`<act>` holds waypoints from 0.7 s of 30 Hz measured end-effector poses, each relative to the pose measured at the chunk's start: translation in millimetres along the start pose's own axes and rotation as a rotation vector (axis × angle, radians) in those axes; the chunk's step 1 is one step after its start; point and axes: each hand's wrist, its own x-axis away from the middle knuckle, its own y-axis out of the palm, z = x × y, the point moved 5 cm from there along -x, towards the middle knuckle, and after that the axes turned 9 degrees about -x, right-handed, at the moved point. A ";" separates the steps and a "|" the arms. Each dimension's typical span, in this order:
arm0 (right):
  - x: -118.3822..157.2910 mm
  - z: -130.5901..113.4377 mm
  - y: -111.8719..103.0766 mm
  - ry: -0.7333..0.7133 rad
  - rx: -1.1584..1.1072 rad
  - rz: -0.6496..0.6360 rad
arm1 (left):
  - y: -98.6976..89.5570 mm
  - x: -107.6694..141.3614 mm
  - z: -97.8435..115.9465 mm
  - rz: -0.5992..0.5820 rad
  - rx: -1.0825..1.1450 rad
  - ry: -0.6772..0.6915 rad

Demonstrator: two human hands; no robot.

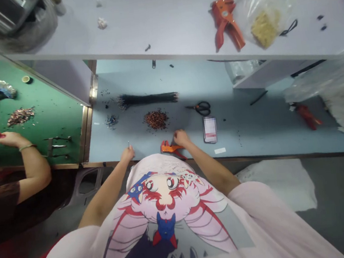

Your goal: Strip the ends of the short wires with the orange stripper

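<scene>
Head view: we look down at our forearms over a blue desk, with a white shelf running behind it.
Beside us: a co-worker's hand is raised over a green desk, on our left.
Shelf: an orange cutter lies beside a plastic bag.
Desk: a bundle of black wires lies across it, with a copper pile just below and scissors to the right.
Left grip: nearly closed, pinching a thin pin upright.
Right grip: curled down onto orange pliers at the desk's near edge; we cannot tell whether it has hold of them.
</scene>
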 end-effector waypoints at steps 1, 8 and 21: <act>-4.4 -8.6 5.0 -0.020 -0.016 -0.021 | -2.1 -1.1 2.9 -0.008 0.026 -0.010; -30.3 -86.8 22.5 -0.126 -0.254 -0.105 | -36.8 21.3 37.3 0.156 0.217 0.095; 71.2 -174.4 -1.9 -0.325 -0.775 -0.203 | -76.4 123.0 111.8 0.275 0.205 0.633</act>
